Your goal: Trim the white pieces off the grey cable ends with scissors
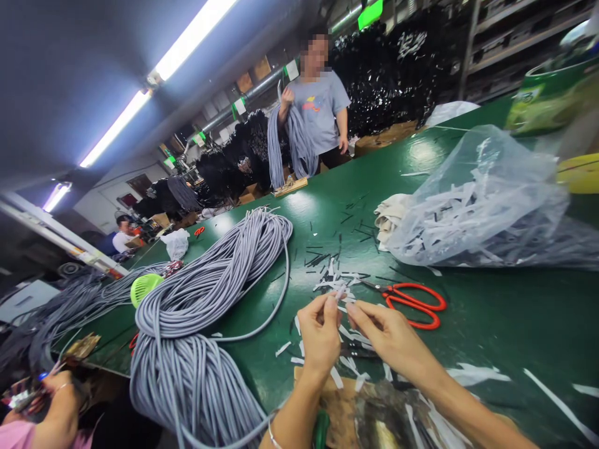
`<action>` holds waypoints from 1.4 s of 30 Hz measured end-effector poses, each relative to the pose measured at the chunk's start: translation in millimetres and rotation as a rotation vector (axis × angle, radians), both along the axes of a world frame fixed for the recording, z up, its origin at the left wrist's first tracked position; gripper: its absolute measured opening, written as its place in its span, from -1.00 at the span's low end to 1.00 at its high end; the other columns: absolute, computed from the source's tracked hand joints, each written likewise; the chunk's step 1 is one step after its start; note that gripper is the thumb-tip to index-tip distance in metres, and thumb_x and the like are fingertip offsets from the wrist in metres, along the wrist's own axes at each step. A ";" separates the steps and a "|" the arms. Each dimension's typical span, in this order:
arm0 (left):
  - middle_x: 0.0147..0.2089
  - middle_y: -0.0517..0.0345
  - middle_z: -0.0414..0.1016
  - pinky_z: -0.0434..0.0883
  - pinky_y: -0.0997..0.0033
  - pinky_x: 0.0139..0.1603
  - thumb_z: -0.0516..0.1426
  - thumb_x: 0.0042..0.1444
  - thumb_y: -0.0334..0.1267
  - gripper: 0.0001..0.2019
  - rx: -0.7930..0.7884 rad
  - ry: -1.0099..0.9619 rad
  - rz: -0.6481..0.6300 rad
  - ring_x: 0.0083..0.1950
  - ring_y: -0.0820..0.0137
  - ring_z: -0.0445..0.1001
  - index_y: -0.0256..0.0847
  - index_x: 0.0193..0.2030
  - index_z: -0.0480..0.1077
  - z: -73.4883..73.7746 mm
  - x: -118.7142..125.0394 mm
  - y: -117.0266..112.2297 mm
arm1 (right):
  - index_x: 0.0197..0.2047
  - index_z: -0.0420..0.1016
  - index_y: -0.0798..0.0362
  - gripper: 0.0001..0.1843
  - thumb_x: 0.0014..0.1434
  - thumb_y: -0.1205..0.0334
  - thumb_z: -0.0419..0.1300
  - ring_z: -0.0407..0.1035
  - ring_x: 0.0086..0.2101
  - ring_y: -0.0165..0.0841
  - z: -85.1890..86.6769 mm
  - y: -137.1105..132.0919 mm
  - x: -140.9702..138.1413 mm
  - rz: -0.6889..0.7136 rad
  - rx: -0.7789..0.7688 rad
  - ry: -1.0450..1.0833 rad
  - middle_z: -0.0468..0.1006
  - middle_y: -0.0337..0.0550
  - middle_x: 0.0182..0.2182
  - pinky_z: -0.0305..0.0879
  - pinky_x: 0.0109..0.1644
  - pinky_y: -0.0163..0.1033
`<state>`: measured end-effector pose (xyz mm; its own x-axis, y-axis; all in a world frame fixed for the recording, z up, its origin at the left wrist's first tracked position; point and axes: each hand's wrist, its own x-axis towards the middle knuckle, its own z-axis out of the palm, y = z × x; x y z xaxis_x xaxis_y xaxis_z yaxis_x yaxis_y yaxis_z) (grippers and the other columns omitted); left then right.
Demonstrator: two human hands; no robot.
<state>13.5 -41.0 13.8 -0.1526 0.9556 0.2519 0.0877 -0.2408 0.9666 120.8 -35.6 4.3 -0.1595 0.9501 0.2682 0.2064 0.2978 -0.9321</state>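
Observation:
My left hand (pixel 321 333) and my right hand (pixel 386 333) meet above the green table (pixel 491 312), fingertips pinched together on a small white strip (pixel 340 293). A thick bundle of grey cord (pixel 206 299) lies to the left of my left hand and hangs over the table's near edge. Red-handled scissors (pixel 412 302) lie on the table just right of my right hand. Several white strips and short black offcuts (pixel 327 268) are scattered around and under my hands.
A clear plastic bag of white and dark scraps (pixel 482 206) sits at the right. A person in a grey shirt (pixel 318 100) stands at the far edge holding grey cord. Another person's arm (pixel 51 411) shows at lower left. A green basket (pixel 145 287) sits left.

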 end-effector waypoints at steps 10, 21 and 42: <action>-0.63 0.21 0.22 0.09 0.51 -0.58 0.03 0.11 0.08 -0.50 0.064 0.217 0.002 -0.59 0.52 0.07 -0.37 -0.33 0.54 -6.0 0.9 -4.0 | -0.63 0.04 -0.02 -0.43 -0.01 -0.37 -0.03 -0.20 -0.70 -0.53 -3.0 2.4 1.6 -0.057 -0.203 0.367 -0.10 -0.43 -0.73 -0.21 -0.67 -0.34; -0.67 0.29 0.10 0.06 0.53 -0.62 0.08 0.01 0.16 -0.45 -0.017 0.030 0.015 -0.62 0.55 0.01 -0.40 -0.30 0.52 -0.1 1.8 -1.4 | -0.68 0.13 0.02 -0.43 0.03 -0.30 -0.06 -0.04 -0.66 -0.49 -4.9 4.7 -0.6 0.046 -0.073 0.119 0.08 -0.32 -0.72 -0.08 -0.64 -0.33; -0.68 0.33 0.00 -0.03 0.54 -0.64 0.09 -0.03 0.21 -0.41 -0.039 -0.021 -0.019 -0.63 0.58 -0.08 -0.40 -0.35 0.52 1.4 1.8 -1.6 | -0.65 0.07 0.00 -0.40 -0.02 -0.39 -0.04 -0.16 -0.70 -0.54 -8.0 2.1 -1.4 0.126 -0.181 0.229 -0.04 -0.39 -0.73 -0.25 -0.71 -0.35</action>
